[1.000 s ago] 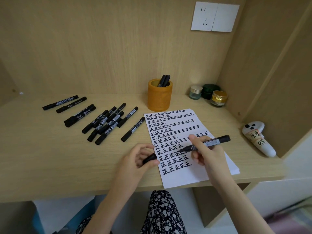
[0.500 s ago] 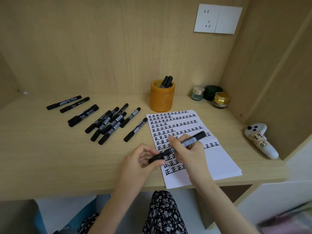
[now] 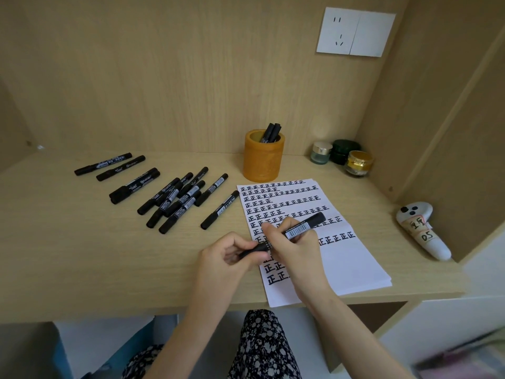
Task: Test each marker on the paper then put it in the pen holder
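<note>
Black barcode-labelled marker is held tilted over the left edge of the white written-on paper sheet, near the front edge of the wooden desk. Left hand pinches its lower end; right hand grips the barrel. Orange cylindrical pen holder stands behind the sheet. Loose black markers lie at the sheet's left.

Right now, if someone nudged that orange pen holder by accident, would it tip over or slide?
Probably slide rather than tip: the pen holder looks squat, with a wide flat base on the desk. Its thick rim suggests some weight. The few markers inside lean to one side, but seem too light to unbalance it.
</note>
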A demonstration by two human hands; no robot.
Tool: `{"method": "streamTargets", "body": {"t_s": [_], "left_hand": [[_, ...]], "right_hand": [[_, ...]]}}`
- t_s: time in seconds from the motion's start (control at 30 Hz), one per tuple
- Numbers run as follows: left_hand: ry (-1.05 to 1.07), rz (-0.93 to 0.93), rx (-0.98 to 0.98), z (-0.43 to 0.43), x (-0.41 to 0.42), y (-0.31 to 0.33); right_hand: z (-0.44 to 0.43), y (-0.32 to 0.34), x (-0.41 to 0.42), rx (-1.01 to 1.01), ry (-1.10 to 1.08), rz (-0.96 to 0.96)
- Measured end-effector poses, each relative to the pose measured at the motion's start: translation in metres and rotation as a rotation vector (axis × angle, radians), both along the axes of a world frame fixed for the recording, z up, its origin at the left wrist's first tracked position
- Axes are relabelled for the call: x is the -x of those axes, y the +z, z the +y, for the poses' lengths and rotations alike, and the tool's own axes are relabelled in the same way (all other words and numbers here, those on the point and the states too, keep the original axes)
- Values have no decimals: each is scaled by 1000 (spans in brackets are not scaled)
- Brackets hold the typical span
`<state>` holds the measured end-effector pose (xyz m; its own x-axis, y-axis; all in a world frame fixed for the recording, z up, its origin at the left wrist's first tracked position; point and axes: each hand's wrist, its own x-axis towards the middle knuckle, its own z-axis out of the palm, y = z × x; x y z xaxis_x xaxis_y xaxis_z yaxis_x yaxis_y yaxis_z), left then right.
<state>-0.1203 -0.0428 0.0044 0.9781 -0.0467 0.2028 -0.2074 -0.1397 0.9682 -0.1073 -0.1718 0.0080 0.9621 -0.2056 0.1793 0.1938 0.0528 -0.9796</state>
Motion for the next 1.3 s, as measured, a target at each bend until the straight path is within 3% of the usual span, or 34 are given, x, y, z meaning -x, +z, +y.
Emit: {"method": "streamTargets", "body": {"t_s": [0.17, 0.27, 0.37, 0.43, 0.53, 0.63, 0.8, 0.93, 1.03, 1.3], "left_hand": [[-10, -24, -42, 5, -3, 3], [-3, -42, -88, 11, -7, 7], [32, -33, -149, 18, -11, 9], [34, -27, -186, 21, -14, 9], [42, -47, -188, 20, -17, 10], [29, -81, -169, 15, -21, 14], [51, -78, -182, 13, -35, 15], [244, -105, -559, 26, -63, -9], [325, -119, -688, 30, -77, -19], [356, -115, -734, 29, -94, -33]], "right_hand": [[-2, 4, -1, 14, 80, 104], [-15, 6, -7, 67, -1, 155], [-34, 6, -14, 367, -177, 29], [-37, 10, -14, 606, -97, -108], [-33, 8, -17, 776, 109, -242], [-27, 5, -20, 894, 145, -313], [-24, 12, -32, 730, 88, -273], [-30, 29, -52, 507, -43, -127], [-34, 41, -75, 386, -132, -143], [-29, 74, -154, 270, -289, -266]]}}
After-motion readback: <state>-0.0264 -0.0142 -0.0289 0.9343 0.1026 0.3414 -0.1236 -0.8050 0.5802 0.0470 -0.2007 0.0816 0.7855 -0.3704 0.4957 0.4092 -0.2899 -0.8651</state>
